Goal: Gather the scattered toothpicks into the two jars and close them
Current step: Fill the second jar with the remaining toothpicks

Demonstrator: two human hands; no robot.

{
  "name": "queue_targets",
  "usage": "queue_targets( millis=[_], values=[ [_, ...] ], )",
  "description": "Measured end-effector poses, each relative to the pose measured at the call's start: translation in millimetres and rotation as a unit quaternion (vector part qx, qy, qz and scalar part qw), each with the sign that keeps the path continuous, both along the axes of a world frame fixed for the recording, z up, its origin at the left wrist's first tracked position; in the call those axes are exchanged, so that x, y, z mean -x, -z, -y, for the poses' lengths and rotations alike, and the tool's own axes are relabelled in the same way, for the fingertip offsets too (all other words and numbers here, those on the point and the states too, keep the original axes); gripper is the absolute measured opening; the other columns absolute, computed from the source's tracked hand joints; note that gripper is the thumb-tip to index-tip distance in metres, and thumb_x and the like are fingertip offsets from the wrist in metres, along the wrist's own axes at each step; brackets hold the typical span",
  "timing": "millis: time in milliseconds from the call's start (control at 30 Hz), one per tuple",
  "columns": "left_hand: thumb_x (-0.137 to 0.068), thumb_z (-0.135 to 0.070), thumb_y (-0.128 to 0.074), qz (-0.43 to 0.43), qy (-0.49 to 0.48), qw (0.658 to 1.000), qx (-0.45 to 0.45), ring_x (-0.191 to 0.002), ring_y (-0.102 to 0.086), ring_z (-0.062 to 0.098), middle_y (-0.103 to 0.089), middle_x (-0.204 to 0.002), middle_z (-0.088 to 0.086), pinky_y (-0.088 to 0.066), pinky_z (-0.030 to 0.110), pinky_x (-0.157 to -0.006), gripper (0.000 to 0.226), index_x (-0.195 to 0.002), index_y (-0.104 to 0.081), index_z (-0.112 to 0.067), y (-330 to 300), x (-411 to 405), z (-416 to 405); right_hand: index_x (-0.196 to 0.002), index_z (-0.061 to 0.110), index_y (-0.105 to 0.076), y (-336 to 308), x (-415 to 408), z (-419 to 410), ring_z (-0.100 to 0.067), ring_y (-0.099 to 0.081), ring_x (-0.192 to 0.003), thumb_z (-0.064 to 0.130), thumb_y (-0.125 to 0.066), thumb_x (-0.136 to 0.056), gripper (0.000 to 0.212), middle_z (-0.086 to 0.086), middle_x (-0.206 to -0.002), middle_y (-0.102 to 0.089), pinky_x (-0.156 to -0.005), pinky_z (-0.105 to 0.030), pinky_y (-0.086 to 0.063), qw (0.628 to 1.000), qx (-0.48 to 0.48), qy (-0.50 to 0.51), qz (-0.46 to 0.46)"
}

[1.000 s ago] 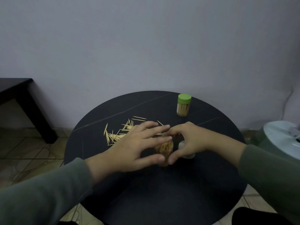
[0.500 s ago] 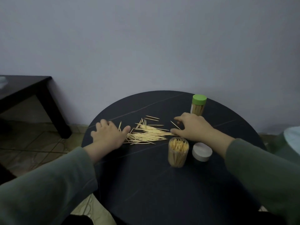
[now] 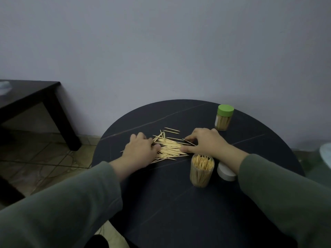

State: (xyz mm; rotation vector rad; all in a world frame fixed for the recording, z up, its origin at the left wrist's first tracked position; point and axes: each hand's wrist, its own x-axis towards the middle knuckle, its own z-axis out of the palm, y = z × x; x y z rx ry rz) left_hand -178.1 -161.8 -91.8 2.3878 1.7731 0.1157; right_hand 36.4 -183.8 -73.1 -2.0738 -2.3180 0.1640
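Note:
A pile of loose toothpicks lies on the round black table. My left hand rests on the table against the pile's left end, thumb touching the sticks. My right hand sits at the pile's right end, fingertips and thumb down on the sticks. A clear open jar, full of upright toothpicks, stands just in front of my right wrist. Its white lid lies beside it, partly under my forearm. A second jar with a green lid stands closed at the back right.
A dark low table stands to the left on the tiled floor. A pale wall runs behind the round table. A light rounded object shows at the right edge.
Both hands left the open jar and went to the pile. Since half a second ago they have moved closer together, and the toothpicks lie in a tighter bundle between them.

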Motion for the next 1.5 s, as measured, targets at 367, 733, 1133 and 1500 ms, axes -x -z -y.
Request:
queue_targets(
  millis=[367, 733, 1133, 1500],
  values=[
    [-0.1, -0.048, -0.036, 0.04, 0.047, 0.997, -0.048, -0.115, -0.038, 0.019, -0.048, -0.122, -0.001, -0.04, 0.038, -0.099, 0.044, -0.136, -0.051, -0.027, -1.0, -11.5, -2.7, -0.124, 0.034, -0.062, -1.6, -4.6, -10.5, -0.011, -0.055, -0.106, 0.047, -0.054, -0.093, 0.034, 0.01, -0.114, -0.063, -0.097, -0.039, -0.036, 0.998, -0.049, -0.031, -0.006],
    [-0.097, -0.027, -0.038, -0.221, -0.139, 0.963, 0.067, -0.128, -0.033, 0.035, -0.033, -0.139, 0.016, -0.038, 0.05, -0.098, 0.049, -0.142, -0.039, -0.008, -24.4, 3.5, -1.1, -0.144, 0.03, -0.041, -0.5, 30.1, -70.7, -0.024, -0.034, -0.137, 0.053, -0.046, -0.095, 0.054, -0.001, -0.149, -0.039, -0.111, -0.049, -0.026, 0.999, -0.008, -0.043, 0.019],
    [-0.099, -0.027, -0.033, -0.124, 0.007, 0.992, 0.036, -0.116, -0.043, 0.028, -0.04, -0.127, 0.012, -0.042, 0.04, -0.096, 0.039, -0.13, -0.048, -0.008, -16.7, 1.5, 12.6, -0.119, 0.033, -0.067, 9.0, 19.6, -78.5, -0.015, -0.053, -0.115, 0.039, -0.056, -0.095, 0.027, 0.008, -0.121, -0.064, -0.107, -0.045, -0.028, 0.997, -0.04, -0.011, -0.07],
    [-0.088, -0.071, -0.039, -0.038, 0.124, 0.991, 0.028, -0.114, -0.044, 0.018, -0.044, -0.127, 0.002, -0.042, 0.033, -0.094, 0.068, -0.136, -0.049, -0.025, -10.4, -17.9, 11.2, -0.114, 0.033, -0.069, 3.0, -13.1, -49.3, -0.01, -0.053, -0.113, 0.036, -0.058, -0.094, 0.023, 0.013, -0.117, -0.063, -0.107, -0.047, -0.037, 0.993, 0.006, -0.075, -0.087]
  ],
)
